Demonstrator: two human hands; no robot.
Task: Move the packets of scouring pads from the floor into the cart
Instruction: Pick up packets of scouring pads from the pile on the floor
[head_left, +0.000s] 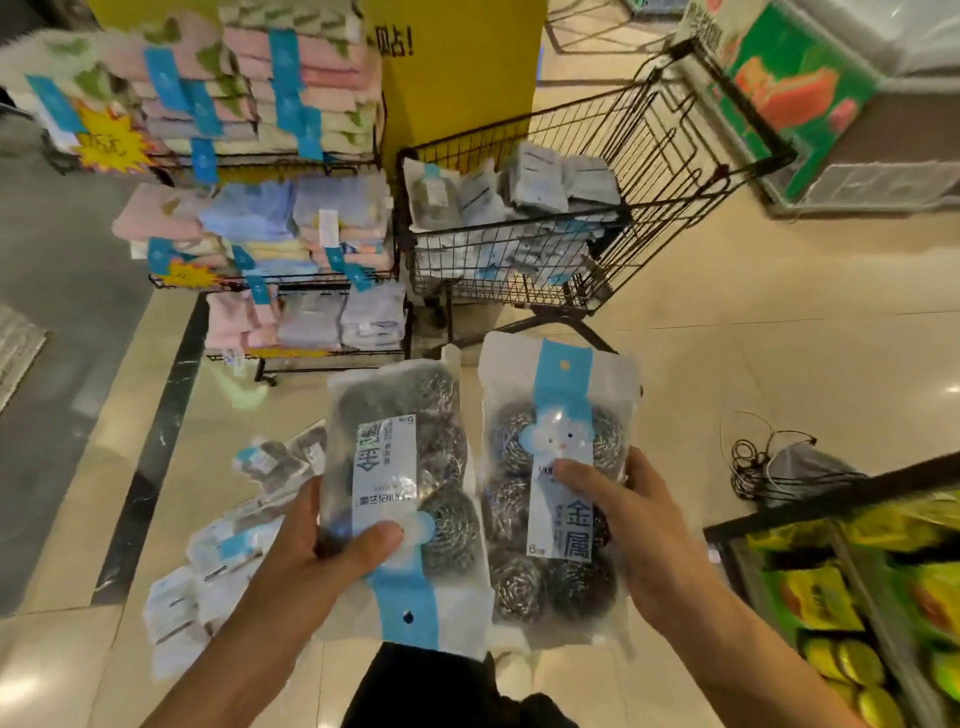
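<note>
a person stands on a tiled shop floor (779, 338) holding two packets of steel scouring pads, one in each hand, above their own dark trousers (431, 686). the left hand (332, 545) grips the left packet (405, 499) with the thumb pressed across its front near the blue band and the fingers curled behind; this packet is turned upside down, its hanging hole at the bottom. the right hand (618, 514) grips the right packet (556, 483) the same way, thumb lying over the printed label and fingers wrapped round the right edge; this one is upright, blue header at the top. the two packets sit side by side, edges just touching or nearly so, each showing several coiled metal scourers through clear plastic.

ahead stands a black wire cart (649, 171), its basket already holding a heap of similar packets (519, 208). more packets (228, 551) lie scattered on the floor to the lower left, near a dark stripe in the tiles. left of the cart, a tiered wire rack (322, 280) carries folded towels in pink, blue and cream with blue paper bands, and yellow starburst price cards hang from its shelves. behind the rack rises a yellow pillar (457, 78). a tangle of black cable (753, 467) rests on the floor at right, beside a display bin (831, 597) of yellow and green goods.
</note>
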